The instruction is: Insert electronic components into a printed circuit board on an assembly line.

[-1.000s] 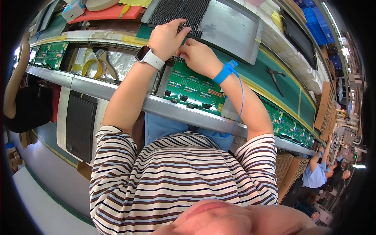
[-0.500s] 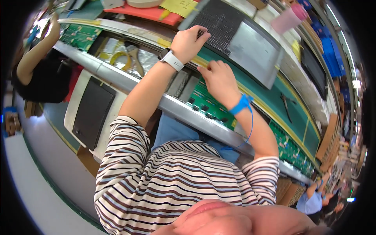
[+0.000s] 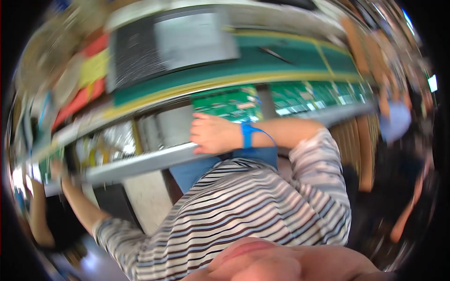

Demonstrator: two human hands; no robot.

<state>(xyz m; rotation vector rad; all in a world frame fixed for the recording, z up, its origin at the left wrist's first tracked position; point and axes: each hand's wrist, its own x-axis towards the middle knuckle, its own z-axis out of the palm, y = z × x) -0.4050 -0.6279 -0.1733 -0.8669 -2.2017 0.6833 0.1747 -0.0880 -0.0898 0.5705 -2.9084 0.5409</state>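
My right hand (image 3: pixel 213 134), with a blue wrist strap, lies over the lower left part of a green circuit board (image 3: pixel 229 104) and the metal front rail (image 3: pixel 136 165). Its fingers point left, loosely bent and a little apart, and nothing shows between them. Far to the left, my left hand (image 3: pixel 57 169) is stretched out at the rail beside another green board (image 3: pixel 44 168). Motion smears its fingers, so a hold on that board cannot be made out.
Behind the channel lies a green mat (image 3: pixel 286 54) with a dark hand tool (image 3: pixel 276 55) and a black-and-grey panel (image 3: pixel 190 40). More circuit boards (image 3: pixel 318 96) line the channel at right. A tray of yellow and silvery items (image 3: pixel 105 145) sits left. Other people are at both sides.
The view has swung right. My left hand has gone from the black-and-grey panel to the far left. My right hand has lowered to the board's left end and the rail.
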